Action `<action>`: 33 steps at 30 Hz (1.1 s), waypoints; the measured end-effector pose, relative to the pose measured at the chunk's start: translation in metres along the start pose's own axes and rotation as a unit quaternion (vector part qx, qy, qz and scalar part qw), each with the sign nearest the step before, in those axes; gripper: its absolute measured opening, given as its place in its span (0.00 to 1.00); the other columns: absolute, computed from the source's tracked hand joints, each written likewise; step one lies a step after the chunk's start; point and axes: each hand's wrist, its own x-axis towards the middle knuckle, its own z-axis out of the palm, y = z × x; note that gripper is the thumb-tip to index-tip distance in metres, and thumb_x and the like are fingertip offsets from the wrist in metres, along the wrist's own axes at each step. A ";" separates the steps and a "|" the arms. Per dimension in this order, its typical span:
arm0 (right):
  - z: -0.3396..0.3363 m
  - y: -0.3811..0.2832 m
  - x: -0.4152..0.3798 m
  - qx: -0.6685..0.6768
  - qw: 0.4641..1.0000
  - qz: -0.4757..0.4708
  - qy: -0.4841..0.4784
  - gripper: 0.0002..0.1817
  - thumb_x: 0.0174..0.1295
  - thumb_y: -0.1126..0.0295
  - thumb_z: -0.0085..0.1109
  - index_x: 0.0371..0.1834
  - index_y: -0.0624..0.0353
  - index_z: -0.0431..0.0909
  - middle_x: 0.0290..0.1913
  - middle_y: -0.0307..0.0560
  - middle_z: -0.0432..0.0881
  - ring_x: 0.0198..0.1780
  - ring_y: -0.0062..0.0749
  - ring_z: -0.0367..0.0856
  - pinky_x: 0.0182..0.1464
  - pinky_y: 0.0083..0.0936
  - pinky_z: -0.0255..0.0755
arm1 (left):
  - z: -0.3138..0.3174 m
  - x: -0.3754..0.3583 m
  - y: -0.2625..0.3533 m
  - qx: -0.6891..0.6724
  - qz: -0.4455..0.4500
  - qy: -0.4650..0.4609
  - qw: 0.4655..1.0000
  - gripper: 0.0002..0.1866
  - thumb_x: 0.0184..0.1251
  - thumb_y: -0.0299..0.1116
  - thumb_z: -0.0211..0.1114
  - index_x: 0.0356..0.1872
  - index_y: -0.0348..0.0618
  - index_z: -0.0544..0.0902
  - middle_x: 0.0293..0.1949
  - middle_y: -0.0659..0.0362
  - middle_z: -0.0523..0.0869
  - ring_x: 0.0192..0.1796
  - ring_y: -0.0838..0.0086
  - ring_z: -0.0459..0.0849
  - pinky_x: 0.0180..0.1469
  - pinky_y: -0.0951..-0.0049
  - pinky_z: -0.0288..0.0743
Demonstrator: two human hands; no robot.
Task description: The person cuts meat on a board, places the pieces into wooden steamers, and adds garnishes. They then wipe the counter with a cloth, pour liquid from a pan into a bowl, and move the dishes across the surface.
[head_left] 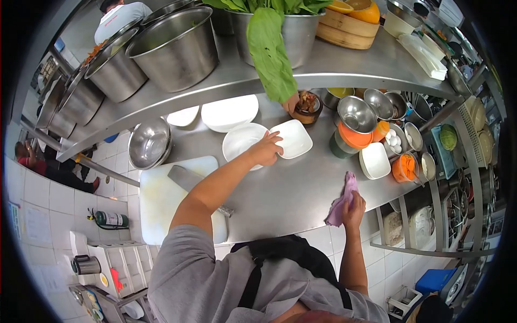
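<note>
My left hand (265, 149) reaches across the metal table, its fingers closed on the near left rim of a squarish white bowl (296, 141). Just under that wrist, a round white bowl (237, 141) stands beside it. Bunched in my right hand (354, 211) is a purple cloth (339, 209), held at the table's front edge. A cleaver (186, 177) lies across the white cutting board (161, 194) left of my left forearm; the forearm hides part of it.
Another person's hand (291, 102) touches a brown pot of food (307, 106) beneath the shelf (344, 72). Leafy greens (273, 54) hang over the shelf edge. Metal bowls (357, 114), an orange-lidded container (353, 137) and eggs (393, 141) crowd the right side. Steel pots (175, 51) line the shelf.
</note>
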 end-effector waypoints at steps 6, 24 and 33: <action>0.015 0.008 -0.016 -0.010 0.999 -0.010 0.048 0.24 0.66 0.69 0.62 0.65 0.65 0.75 0.66 0.61 0.78 0.69 0.62 0.72 0.71 0.52 0.64 | 0.003 -0.018 0.056 0.157 -0.075 0.008 0.985 0.21 0.64 0.22 0.61 0.55 0.53 0.88 0.75 0.50 0.72 0.83 0.56 0.58 0.81 0.37 0.52; 0.015 0.013 -0.017 -0.015 0.999 0.020 0.027 0.26 0.67 0.65 0.61 0.68 0.62 0.73 0.69 0.55 0.76 0.72 0.57 0.70 0.75 0.51 0.58 | -0.016 -0.052 0.052 0.035 -0.202 0.129 0.970 0.16 0.65 0.33 0.67 0.53 0.46 0.87 0.71 0.48 0.78 0.76 0.52 0.71 0.73 0.44 0.69; 0.009 -0.002 -0.010 -0.023 0.997 0.067 0.014 0.25 0.67 0.66 0.61 0.67 0.60 0.74 0.70 0.54 0.76 0.72 0.56 0.70 0.75 0.49 0.58 | -0.082 -0.073 -0.162 0.075 -0.517 0.164 0.837 0.27 0.66 0.46 0.66 0.64 0.47 0.83 0.55 0.45 0.89 0.60 0.49 0.86 0.63 0.52 0.78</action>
